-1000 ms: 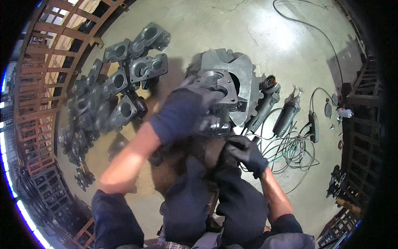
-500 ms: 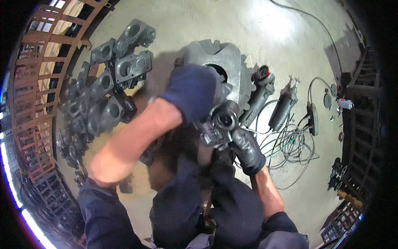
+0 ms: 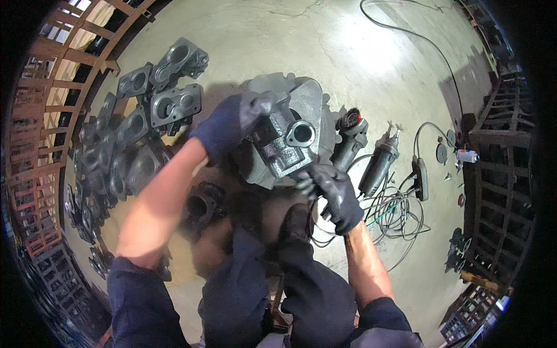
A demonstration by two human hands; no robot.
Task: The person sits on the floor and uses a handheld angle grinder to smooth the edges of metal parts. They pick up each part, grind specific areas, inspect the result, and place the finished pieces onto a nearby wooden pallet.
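A dark, boxy metal casting [image 3: 281,148] with a round flanged opening is held above a larger grey metal block [image 3: 310,101]. My left hand [image 3: 235,119], in a dark blue and grey glove, grips the casting at its upper left end. At the casting's lower right corner is my right hand [image 3: 335,194], in a black and grey glove. Its fingers are closed against that corner, and the fingertips are smeared by motion. The block under the casting has a rounded outline and knobbed edges; its middle is mostly covered by the casting.
Several similar castings [image 3: 177,104] stand in a cluster on the left. An angle grinder [image 3: 350,139] and a straight power tool [image 3: 380,168] lie right of the block, beside tangled cables [image 3: 397,217]. A spray can [image 3: 467,155] lies farther right. Slatted metal racks [image 3: 43,145] flank both sides.
The casting has been turned, so its flanged opening now faces up nearer the block's middle. My left hand has shifted left, uncovering more of it. The whole view has shifted slightly.
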